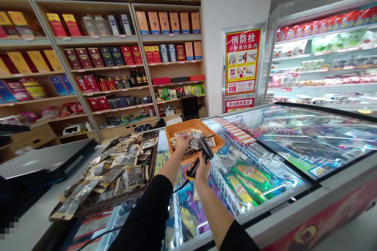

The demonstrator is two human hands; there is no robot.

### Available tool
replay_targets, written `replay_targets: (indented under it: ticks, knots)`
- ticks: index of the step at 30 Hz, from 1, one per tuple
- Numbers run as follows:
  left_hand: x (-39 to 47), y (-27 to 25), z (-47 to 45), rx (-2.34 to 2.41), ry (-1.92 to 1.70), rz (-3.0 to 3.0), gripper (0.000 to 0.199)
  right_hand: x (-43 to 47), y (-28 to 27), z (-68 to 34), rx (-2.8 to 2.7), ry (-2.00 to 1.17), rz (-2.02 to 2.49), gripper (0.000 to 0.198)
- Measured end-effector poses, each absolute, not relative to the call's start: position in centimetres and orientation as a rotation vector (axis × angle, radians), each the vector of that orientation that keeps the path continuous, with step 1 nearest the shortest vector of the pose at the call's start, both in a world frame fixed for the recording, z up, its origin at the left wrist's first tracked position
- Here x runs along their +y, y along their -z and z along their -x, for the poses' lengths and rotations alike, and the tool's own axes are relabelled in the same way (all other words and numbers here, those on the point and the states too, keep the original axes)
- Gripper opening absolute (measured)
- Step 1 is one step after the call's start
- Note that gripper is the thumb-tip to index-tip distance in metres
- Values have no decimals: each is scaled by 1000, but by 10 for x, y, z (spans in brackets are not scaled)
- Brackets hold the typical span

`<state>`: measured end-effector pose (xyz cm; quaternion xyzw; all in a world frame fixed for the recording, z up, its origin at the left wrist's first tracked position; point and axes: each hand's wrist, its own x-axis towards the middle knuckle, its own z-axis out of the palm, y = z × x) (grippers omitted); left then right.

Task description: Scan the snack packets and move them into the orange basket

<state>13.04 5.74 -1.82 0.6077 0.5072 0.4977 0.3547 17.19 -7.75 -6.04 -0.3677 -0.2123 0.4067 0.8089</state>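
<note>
Well, closest in, the right hand's (202, 169) fingers wrap round a black-and-yellow scanner (207, 150). Left of them, a dark woven tray (154, 156) is heaped with small clear packets (129, 155). Just ahead, the left hand's (182, 144) fingers dip among similar packets in an orange wicker basket (191, 124); whether they pinch one, I can't tell. Far beyond the fingers, boxed goods fill shelves (173, 39).

The left hand (183, 141) is reaching into a basket (191, 123) of packets (196, 138), and the right hand (202, 170) is holding a scanner (206, 150) just beside it. A tray (153, 153) with more packets (123, 164) is lying to the hands' left, a freezer (324, 194) is stretching under them and to their right, and shelves (173, 38) are standing beyond them.
</note>
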Motion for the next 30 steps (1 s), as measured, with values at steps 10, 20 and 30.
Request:
replay_targets:
  ticks: [10,20,30]
  knots:
    - [51,-18,-100,1437,-1311,-1896,14,-79,53,-171,-270,-904,801,36]
    - [-52,-77,54,1576,-1081,-2225,24,-116,53,-149,-879,-965,770,36]
    - [-127,-35,201,2276,-604,-2229,29,-118,64,-151,-915,-1039,804,36]
